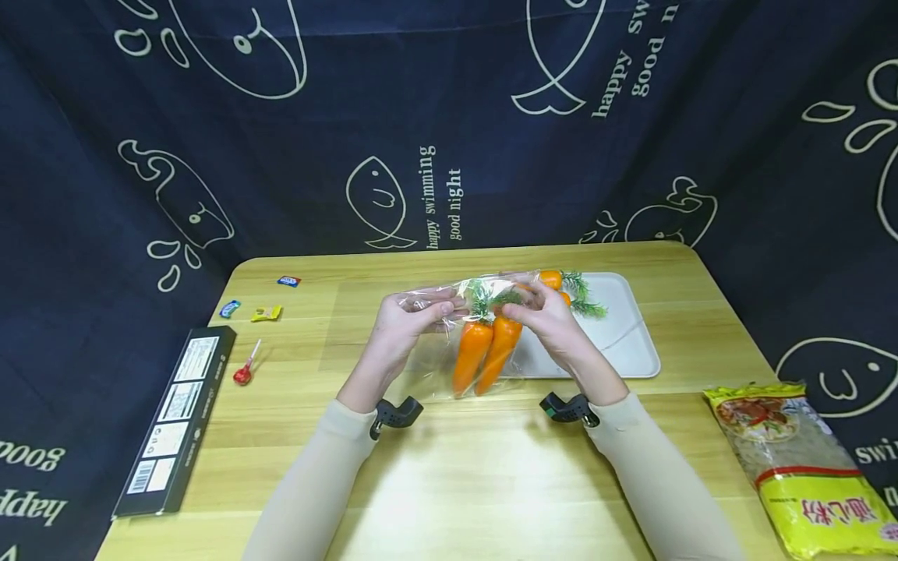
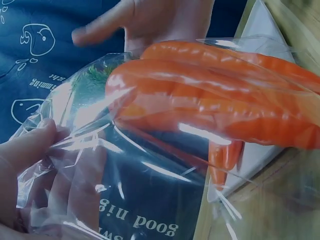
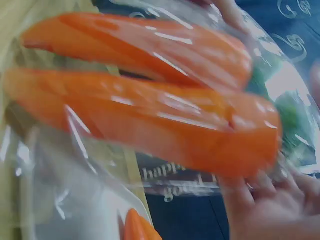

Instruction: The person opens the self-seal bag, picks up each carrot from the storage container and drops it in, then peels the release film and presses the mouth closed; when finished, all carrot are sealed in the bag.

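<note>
A clear plastic bag [image 2: 145,165] with two orange carrots [image 1: 487,354] hangs above the table, their green tops near the bag's upper end. My left hand [image 1: 417,315] pinches the film near that end, thumb in front and fingers behind it. On the other side is my right hand [image 1: 550,315], its fingers behind the bag by the carrot tops; in the left wrist view its thumb [image 2: 97,30] stands apart from the film. Beyond, more carrots with green leaves [image 1: 588,308] lie at the left of a white tray [image 1: 634,343], partly hidden.
A black box [image 1: 175,421] lies along the left edge. Near it are a red lollipop [image 1: 242,375], a yellow wrapped candy [image 1: 266,313] and blue candies [image 1: 229,309]. A yellow food packet [image 1: 807,467] lies at the right edge. Dark printed cloth [image 1: 484,125] hangs behind the table.
</note>
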Demonstrator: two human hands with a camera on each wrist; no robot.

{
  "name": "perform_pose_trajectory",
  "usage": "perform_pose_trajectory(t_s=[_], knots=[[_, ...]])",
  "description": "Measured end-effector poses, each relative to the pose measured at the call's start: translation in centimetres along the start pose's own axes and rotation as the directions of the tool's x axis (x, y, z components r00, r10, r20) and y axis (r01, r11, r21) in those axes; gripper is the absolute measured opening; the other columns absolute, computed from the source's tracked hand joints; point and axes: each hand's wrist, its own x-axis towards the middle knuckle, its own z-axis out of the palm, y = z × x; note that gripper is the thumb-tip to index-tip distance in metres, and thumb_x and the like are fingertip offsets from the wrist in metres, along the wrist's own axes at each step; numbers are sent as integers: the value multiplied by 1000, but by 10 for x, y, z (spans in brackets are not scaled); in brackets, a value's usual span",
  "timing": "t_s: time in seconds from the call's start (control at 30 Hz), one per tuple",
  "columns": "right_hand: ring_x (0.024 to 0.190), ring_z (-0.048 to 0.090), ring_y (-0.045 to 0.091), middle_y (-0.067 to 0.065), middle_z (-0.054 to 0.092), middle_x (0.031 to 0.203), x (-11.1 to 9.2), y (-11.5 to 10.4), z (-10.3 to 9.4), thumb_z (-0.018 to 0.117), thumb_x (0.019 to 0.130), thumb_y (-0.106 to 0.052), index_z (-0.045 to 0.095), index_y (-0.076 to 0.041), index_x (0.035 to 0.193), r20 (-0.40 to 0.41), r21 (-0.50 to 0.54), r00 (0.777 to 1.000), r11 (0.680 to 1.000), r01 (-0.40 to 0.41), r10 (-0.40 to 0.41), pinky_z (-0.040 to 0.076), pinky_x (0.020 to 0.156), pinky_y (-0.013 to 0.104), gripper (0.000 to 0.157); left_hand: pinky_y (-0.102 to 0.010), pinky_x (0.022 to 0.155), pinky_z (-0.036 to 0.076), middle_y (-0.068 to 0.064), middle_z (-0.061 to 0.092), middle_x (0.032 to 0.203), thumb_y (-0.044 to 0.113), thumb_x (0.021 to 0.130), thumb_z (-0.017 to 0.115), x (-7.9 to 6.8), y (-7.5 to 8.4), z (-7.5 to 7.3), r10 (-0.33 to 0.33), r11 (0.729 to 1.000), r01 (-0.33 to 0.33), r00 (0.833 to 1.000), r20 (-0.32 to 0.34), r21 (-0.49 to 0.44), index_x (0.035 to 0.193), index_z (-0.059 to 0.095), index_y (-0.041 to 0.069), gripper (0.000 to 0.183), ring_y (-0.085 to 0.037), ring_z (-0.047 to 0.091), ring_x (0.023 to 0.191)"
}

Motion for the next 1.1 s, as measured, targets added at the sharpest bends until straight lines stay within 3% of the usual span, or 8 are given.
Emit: perform_pose_trajectory(t_s=[0.17, 0.3, 0.47, 0.57, 0.7, 0.83, 0.97, 1.1], knots=[[91, 70, 14, -2, 74, 108, 0, 2, 6, 82, 84, -29, 72, -8, 116, -118, -112, 993, 994, -16, 3, 57, 83, 25, 40, -39, 81, 62, -10, 76, 110, 22, 88, 77, 0, 1, 0, 0, 999, -1, 1000, 16, 52, 116, 72, 6, 33, -32, 73, 102], [96, 71, 22, 5, 78, 96, -3, 0, 0, 79, 86, -34, 74, -9, 111, -93, -168, 996, 986, -22, 6, 55, 91, 28, 36, -43, 81, 61, -7, 76, 112, 25, 90, 76, -1, 3, -3, -10, 993, 7, 1000, 27, 118, 118, 72, 9, 32, -26, 74, 101], [97, 67, 18, -6, 73, 90, -6, -4, -12, 72, 93, -32, 71, -6, 89, -8, -221, 1000, 975, 13, -15, 57, 85, 30, 26, -37, 78, 62, -6, 75, 115, 25, 93, 72, 1, 7, -9, -3, 988, -7, 998, 61, 157, 120, 72, 10, 31, -22, 74, 102], [90, 64, 11, -11, 64, 87, -8, -5, -22, 64, 99, -22, 66, -8, 80, 111, -191, 992, 978, 82, -61, 59, 81, 29, 23, -33, 78, 62, -6, 74, 118, 24, 95, 69, 0, 9, -13, -3, 986, -12, 996, 91, 167, 123, 70, 8, 32, -22, 73, 102], [84, 63, 7, -6, 61, 84, -13, -7, -32, 52, 103, -7, 68, -12, 84, 280, -19, 951, 990, 143, -132, 60, 81, 28, 25, -35, 84, 61, -7, 72, 122, 24, 99, 62, -4, 14, -15, -24, 990, 1, 987, 157, 144, 129, 67, 9, 33, -24, 73, 104], [83, 65, 5, -7, 65, 92, -21, -11, -25, 52, 103, -8, 74, -17, 91, 302, 95, 947, 992, 88, -113, 60, 76, 23, 27, -41, 93, 58, -12, 72, 121, 27, 101, 59, -18, 24, -18, -65, 990, 37, 976, 207, 134, 132, 63, 9, 36, -27, 72, 107], [77, 65, 4, -9, 66, 87, -31, -2, -3, 57, 102, -14, 73, -18, 88, 284, 115, 959, 993, -34, -1, 58, 72, 21, 22, -36, 84, 60, -10, 74, 114, 33, 93, 71, -40, 30, -35, -119, 964, 99, 990, 71, 246, 133, 61, 12, 46, -27, 73, 100], [78, 66, 7, -6, 68, 84, -39, 25, 18, 56, 102, -15, 69, -14, 87, 344, 91, 929, 980, -177, 136, 60, 77, 25, 20, -30, 62, 57, -9, 71, 85, 30, 85, 80, -58, 16, -61, -189, 887, 191, 981, -47, 419, 127, 61, 13, 49, -24, 69, 74]])
